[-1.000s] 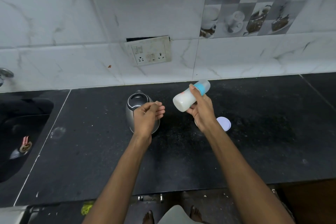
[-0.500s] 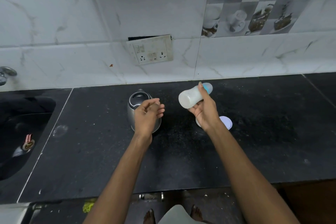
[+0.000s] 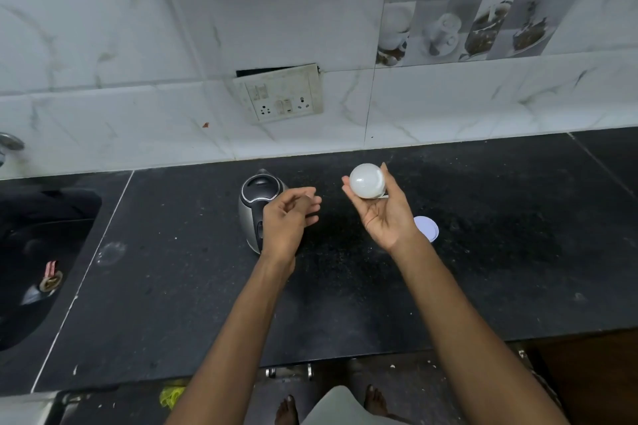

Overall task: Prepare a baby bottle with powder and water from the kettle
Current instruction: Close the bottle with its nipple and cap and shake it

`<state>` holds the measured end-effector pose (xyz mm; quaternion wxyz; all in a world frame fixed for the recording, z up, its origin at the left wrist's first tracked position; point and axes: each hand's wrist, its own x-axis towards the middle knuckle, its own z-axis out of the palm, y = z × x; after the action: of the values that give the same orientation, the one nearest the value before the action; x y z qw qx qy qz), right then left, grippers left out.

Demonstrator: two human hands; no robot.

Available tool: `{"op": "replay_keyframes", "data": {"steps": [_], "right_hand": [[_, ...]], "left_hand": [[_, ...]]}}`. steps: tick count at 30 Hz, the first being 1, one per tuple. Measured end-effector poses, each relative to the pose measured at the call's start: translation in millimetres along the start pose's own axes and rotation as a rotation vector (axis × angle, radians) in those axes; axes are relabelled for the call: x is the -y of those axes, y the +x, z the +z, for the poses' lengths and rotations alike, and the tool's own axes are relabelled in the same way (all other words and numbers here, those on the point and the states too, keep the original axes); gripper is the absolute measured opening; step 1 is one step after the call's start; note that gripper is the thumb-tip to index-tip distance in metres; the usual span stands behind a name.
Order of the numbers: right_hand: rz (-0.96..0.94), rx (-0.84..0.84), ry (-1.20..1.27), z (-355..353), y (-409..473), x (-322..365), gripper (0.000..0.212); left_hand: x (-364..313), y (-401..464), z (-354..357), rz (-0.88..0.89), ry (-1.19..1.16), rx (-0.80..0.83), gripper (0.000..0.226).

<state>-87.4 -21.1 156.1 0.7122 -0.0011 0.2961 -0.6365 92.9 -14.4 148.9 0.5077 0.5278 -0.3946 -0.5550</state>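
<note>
Black speckled stone counter, white crumbs scattered on it.
On it: steel electric kettle; white round lid well to its right.

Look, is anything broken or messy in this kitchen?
Yes. The socket plate on the wall hangs crooked, with a dark gap showing above it. Pale specks are scattered over the black counter near the kettle. The right hand holds the bottle tipped, base toward the camera.

White bottle base-on to camera; closed kettle upright.
</note>
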Motion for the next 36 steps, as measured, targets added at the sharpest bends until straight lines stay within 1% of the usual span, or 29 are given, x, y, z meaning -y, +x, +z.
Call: {"op": "replay_keyframes", "data": {"steps": [2,3,4,6,7,10,12,13,15,17,19,23,25,28,31,34,36], "right_hand": [[0.0,0.055,-0.215,2.0,-3.4,-3.4,0.046],[-0.028,0.061,-0.304,4.9,-5.4,-3.3,0.041],[-0.079,0.038,-0.343,7.6,-4.8,-1.8,0.037],[-0.161,-0.037,-0.284,10.4,-1.4,5.8,0.033],[-0.171,-0.028,-0.252,10.7,-1.3,10.0,0.034],[-0.146,0.085,-0.314,3.6,-1.4,13.8,0.035],[-0.146,0.146,-0.282,-4.7,-0.6,8.9,0.034],[-0.135,0.167,-0.272,-5.6,-2.0,5.4,0.033],[-0.132,0.185,-0.343,-4.2,-5.4,-2.1,0.036],[-0.164,0.171,-0.374,-4.3,-4.2,-6.6,0.038],[-0.182,0.142,-0.314,-3.7,-1.9,-5.4,0.037],[-0.209,0.161,-0.398,0.1,-0.2,0.4,0.05],[-0.211,0.164,-0.335,0.1,-0.1,2.0,0.049],[-0.216,0.211,-0.341,0.9,0.0,1.3,0.049],[-0.233,0.174,-0.193,2.2,0.3,1.9,0.043],[-0.199,0.178,-0.246,2.0,-4.4,-2.1,0.048],[-0.197,0.14,-0.164,1.7,-4.3,-1.9,0.038]], "left_hand": [[1.4,1.1,-2.1,-0.014,-0.005,-0.014,0.013],[1.6,1.8,-3.1,-0.021,-0.006,-0.027,0.013],[1.6,2.4,-3.9,-0.026,-0.009,-0.043,0.013],[0.5,3.3,-5.7,-0.027,-0.019,-0.069,0.014],[-0.8,2.7,-6.4,-0.026,-0.023,-0.076,0.015],[-3.7,3.2,-7.9,-0.02,-0.03,-0.085,0.016],[-4.0,4.2,-7.4,-0.018,-0.037,-0.089,0.016],[-4.2,3.9,-6.5,-0.015,-0.037,-0.088,0.016],[-4.7,3.0,-4.5,-0.015,-0.025,-0.078,0.015],[-5.1,3.5,-3.2,-0.015,-0.021,-0.068,0.014],[-4.1,4.1,-2.8,-0.015,-0.019,-0.071,0.016],[-6.0,3.0,0.5,-0.03,0.004,-0.058,0.017],[-7.0,3.1,3.5,-0.026,-0.002,-0.057,0.019],[-9.0,0.9,5.4,-0.036,-0.002,-0.041,0.019],[-9.8,1.5,4.2,-0.049,-0.036,-0.07,0.018],[-10.9,1.7,2.5,-0.05,-0.039,-0.097,0.019],[-12.6,2.1,1.4,-0.05,-0.059,-0.104,0.02]]}}
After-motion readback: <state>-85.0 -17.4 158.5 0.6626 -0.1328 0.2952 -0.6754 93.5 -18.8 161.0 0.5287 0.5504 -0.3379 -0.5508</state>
